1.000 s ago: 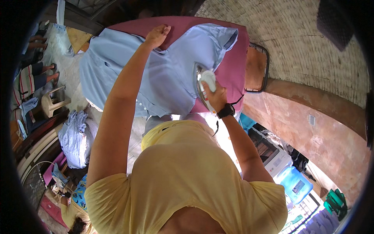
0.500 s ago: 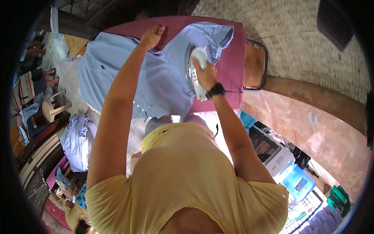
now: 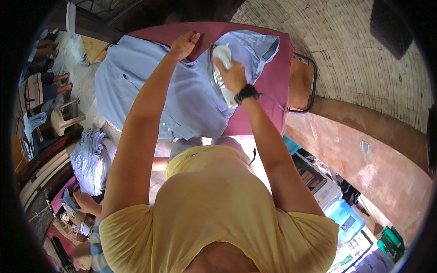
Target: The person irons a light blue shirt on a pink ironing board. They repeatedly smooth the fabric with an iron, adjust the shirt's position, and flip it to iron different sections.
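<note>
A light blue short-sleeved shirt (image 3: 150, 82) lies spread over a maroon-covered ironing board (image 3: 273, 91). My right hand (image 3: 233, 76) grips the handle of a white and grey clothes iron (image 3: 223, 88), which rests on the shirt beside the sleeve (image 3: 264, 48). A dark watch is on that wrist, with a cord trailing to the right. At the shirt's far edge is my left hand (image 3: 184, 45), its fingers curled together; whether cloth is pinched in them is hidden.
To the left stand a plastic stool (image 3: 63, 118) and a pile of blue clothes (image 3: 88, 159). Another person's hand (image 3: 86, 202) shows at lower left, and people's legs at far left. A metal frame (image 3: 312, 82) sticks out at the board's right end; a blue water jug (image 3: 346, 220) is at lower right.
My right hand has slid the iron left and slightly away from me across the shirt. My left hand stays by the far edge. Another person's hand has appeared at lower left.
</note>
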`<act>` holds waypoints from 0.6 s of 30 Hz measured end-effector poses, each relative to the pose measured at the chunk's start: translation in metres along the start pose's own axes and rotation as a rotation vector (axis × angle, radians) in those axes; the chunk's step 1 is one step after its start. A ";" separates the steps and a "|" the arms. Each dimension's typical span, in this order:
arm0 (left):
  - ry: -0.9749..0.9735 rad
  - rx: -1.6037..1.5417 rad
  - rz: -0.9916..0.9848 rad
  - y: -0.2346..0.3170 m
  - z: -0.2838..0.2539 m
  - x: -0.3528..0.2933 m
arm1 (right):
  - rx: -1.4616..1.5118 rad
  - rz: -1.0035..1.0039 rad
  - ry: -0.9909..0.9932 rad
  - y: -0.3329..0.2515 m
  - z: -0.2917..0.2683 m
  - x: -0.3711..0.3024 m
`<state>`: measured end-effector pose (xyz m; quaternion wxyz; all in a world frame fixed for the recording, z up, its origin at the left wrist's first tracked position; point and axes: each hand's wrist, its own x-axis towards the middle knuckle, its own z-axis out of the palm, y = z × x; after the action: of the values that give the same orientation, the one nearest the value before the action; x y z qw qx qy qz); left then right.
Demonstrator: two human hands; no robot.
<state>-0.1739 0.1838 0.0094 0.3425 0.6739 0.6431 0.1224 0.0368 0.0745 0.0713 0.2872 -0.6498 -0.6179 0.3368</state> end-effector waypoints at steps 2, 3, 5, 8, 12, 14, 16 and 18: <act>-0.034 0.022 -0.004 -0.013 0.007 0.005 | 0.089 -0.008 -0.002 -0.010 0.000 -0.012; 0.011 0.010 0.012 -0.016 0.011 0.008 | 0.058 -0.012 -0.026 -0.007 0.002 0.001; 0.104 -0.013 0.043 -0.023 0.021 0.013 | 0.014 0.018 -0.067 -0.009 0.004 0.029; 0.019 -0.165 -0.010 -0.035 0.026 0.027 | -0.017 0.040 -0.063 -0.029 0.010 0.053; 0.123 -0.047 0.208 -0.075 0.030 0.028 | 0.005 -0.121 -0.050 -0.013 0.012 0.004; -0.006 -0.126 0.034 -0.034 0.023 0.028 | 0.020 -0.086 -0.153 0.012 -0.011 -0.050; -0.022 -0.152 -0.026 -0.018 0.016 0.020 | -0.030 -0.015 -0.204 0.022 -0.041 -0.105; 0.055 -0.140 0.055 -0.020 0.019 0.018 | -0.109 -0.038 -0.245 0.060 -0.067 -0.144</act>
<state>-0.1756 0.1935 -0.0216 0.3673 0.6622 0.6233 0.1950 0.1251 -0.0700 0.0772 0.1802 -0.6063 -0.6781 0.3743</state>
